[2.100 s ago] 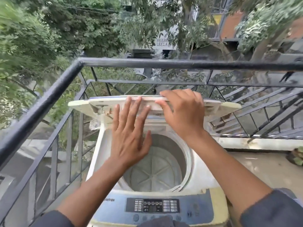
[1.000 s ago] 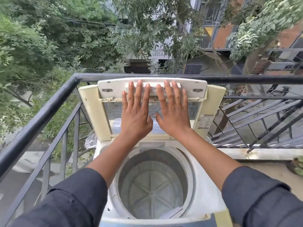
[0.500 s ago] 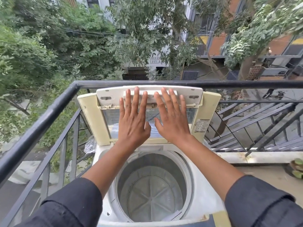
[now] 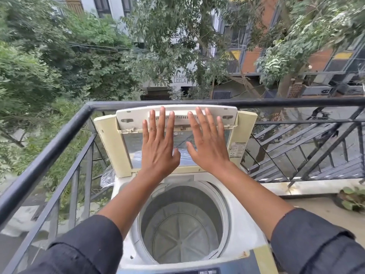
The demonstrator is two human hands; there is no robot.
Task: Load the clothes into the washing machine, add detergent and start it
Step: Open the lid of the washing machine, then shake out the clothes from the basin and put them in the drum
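I've pushed the lid (image 4: 110,147) from nearly flat over the drum (image 4: 183,224) up to standing folded at the back of the washer (image 4: 246,230), leaning toward the railing (image 4: 59,143) behind it. Both hands are flat on the lid: left hand (image 4: 159,147) and right hand (image 4: 207,145) side by side above the drum, fingers (image 4: 162,119) straight and spread wide, pressing, gripping nothing. My view has also lifted over the last second, so the control panel at the front of the washer is now almost cut off by the bottom edge.

For the task, I judge the opening step done: the drum mouth is fully exposed and bare, no clothes in it yet.

I can't see any clothes or detergent anywhere; they must be out of frame. The lid's hinge is covered by my wrists, so I can't tell whether it locks upright. Something clear and crinkled, maybe plastic, shows left of the washer behind the lid, unidentifiable.
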